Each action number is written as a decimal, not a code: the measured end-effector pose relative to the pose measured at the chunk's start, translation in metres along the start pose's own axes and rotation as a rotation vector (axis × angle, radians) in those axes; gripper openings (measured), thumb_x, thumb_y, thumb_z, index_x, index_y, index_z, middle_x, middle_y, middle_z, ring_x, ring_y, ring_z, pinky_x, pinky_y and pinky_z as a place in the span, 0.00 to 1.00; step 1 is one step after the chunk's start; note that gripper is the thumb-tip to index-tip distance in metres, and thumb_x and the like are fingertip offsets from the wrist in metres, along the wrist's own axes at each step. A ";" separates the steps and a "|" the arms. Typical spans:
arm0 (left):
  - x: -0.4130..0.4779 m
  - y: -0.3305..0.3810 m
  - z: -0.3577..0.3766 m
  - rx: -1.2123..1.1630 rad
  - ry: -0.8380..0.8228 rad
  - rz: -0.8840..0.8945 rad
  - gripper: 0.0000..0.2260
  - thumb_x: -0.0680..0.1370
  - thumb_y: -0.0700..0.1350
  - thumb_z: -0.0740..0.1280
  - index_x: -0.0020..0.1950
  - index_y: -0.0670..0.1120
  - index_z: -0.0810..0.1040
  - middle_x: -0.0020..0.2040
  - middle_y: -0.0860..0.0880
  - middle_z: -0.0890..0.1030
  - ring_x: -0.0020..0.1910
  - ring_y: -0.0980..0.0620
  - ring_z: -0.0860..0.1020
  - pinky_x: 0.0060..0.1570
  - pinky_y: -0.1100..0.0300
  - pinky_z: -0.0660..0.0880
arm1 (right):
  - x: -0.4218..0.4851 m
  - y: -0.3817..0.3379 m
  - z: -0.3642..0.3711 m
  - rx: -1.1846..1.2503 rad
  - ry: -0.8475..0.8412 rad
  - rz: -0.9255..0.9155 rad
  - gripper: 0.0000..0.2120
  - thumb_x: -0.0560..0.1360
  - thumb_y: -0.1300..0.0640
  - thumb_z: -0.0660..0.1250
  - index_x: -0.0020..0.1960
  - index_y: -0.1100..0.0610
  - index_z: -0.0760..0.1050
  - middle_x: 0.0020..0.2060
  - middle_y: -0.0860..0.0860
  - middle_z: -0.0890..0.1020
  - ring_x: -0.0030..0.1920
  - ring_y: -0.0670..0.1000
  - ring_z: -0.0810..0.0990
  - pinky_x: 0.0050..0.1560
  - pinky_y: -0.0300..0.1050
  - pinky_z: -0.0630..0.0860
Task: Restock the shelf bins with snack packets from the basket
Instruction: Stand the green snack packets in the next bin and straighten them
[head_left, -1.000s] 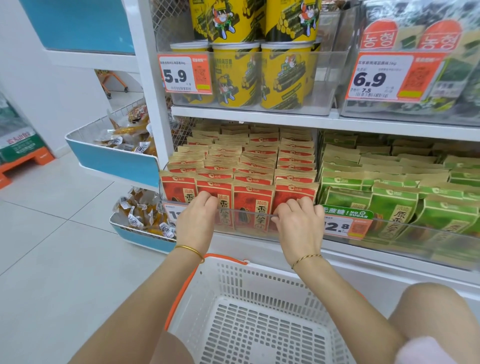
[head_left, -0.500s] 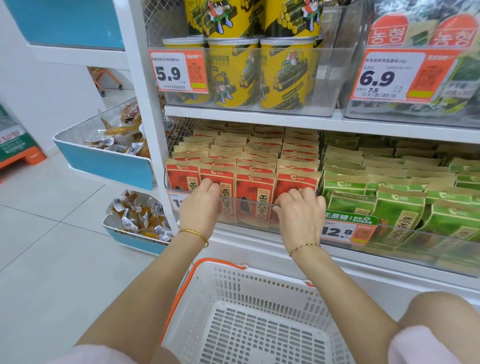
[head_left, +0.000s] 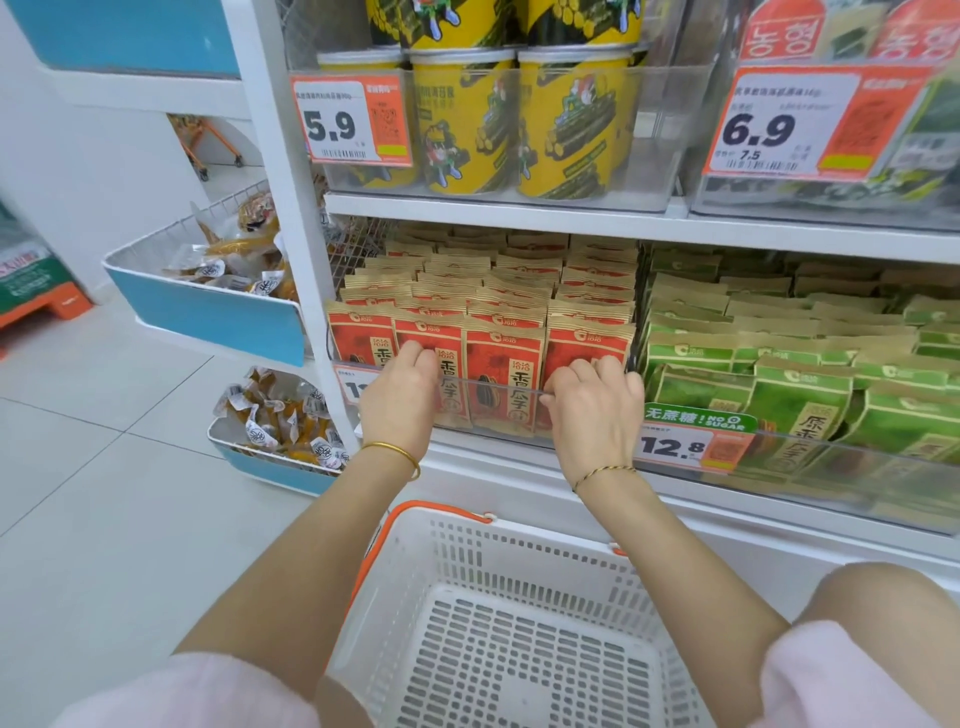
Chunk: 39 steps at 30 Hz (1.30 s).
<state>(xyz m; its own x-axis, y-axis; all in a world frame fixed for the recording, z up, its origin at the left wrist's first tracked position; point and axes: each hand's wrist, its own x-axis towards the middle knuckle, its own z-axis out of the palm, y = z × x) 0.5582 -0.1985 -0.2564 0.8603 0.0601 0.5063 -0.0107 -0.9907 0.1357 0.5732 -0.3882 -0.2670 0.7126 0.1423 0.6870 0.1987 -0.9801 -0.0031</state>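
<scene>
Shop aisle with a pale tiled floor (head_left: 78, 493) and a white shelving unit (head_left: 291, 234), seen from above and in front.

Far left, on the unit's end: upper side bin (head_left: 208, 317) and lower side bin (head_left: 270, 470). Both are blue-fronted, and each holds small wrapped yellow-brown snacks.

Top shelf, left part: price tag 5.9 (head_left: 353, 122) on a clear tub of yellow canisters (head_left: 467, 119), upright and stacked two high.

Lower shelf, left part: clear bin (head_left: 493, 382) packed with red packets (head_left: 498, 358), upright, four files wide, running front to back.

Left hand (head_left: 400, 400): gold bangle at the wrist. Fingers are curled over the bin's front lip, tips against the second front packet from the left.

Right hand (head_left: 597, 410): thin bracelet at the wrist. Fingers are hooked over the same lip near the bin's right corner, tips on the rightmost front packet. Whether either hand pinches a packet itself cannot be told.

Basket (head_left: 519, 551): white perforated plastic with an orange handle. It sits below both forearms, just in front of the shelf base, between the person's legs.

Lower shelf, right part: price tag 12.8 (head_left: 691, 441) under a green "NO SUGAR" label, fixed to the neighbouring bin of green packets (head_left: 800, 395), which stand upright in rows.

Top shelf, right part: price tag 6.9 (head_left: 789, 122) on a clear tub of dark green packs.
</scene>
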 end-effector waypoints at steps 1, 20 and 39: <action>-0.001 0.001 0.001 0.001 0.003 0.008 0.09 0.66 0.28 0.69 0.41 0.39 0.76 0.42 0.41 0.75 0.32 0.41 0.74 0.22 0.56 0.67 | -0.001 0.001 0.000 -0.005 -0.001 -0.001 0.11 0.62 0.55 0.79 0.31 0.54 0.76 0.29 0.49 0.76 0.36 0.55 0.74 0.39 0.45 0.55; -0.003 0.017 -0.008 0.091 -0.082 -0.086 0.10 0.73 0.30 0.62 0.53 0.39 0.72 0.53 0.41 0.72 0.46 0.41 0.74 0.32 0.54 0.65 | 0.000 -0.005 -0.005 -0.100 -0.039 0.008 0.11 0.58 0.57 0.80 0.31 0.53 0.77 0.29 0.49 0.77 0.36 0.54 0.75 0.39 0.46 0.58; -0.016 0.045 -0.003 -0.282 -0.120 -0.182 0.06 0.79 0.43 0.62 0.53 0.42 0.73 0.54 0.45 0.74 0.49 0.45 0.74 0.39 0.53 0.71 | -0.013 0.013 -0.029 0.104 -0.012 -0.061 0.12 0.52 0.75 0.72 0.30 0.62 0.77 0.31 0.55 0.78 0.33 0.57 0.74 0.30 0.41 0.62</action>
<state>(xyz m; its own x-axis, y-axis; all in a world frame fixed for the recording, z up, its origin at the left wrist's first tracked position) 0.5421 -0.2434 -0.2556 0.9145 0.2008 0.3512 0.0220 -0.8915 0.4525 0.5471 -0.4066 -0.2550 0.7047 0.2038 0.6796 0.3107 -0.9498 -0.0374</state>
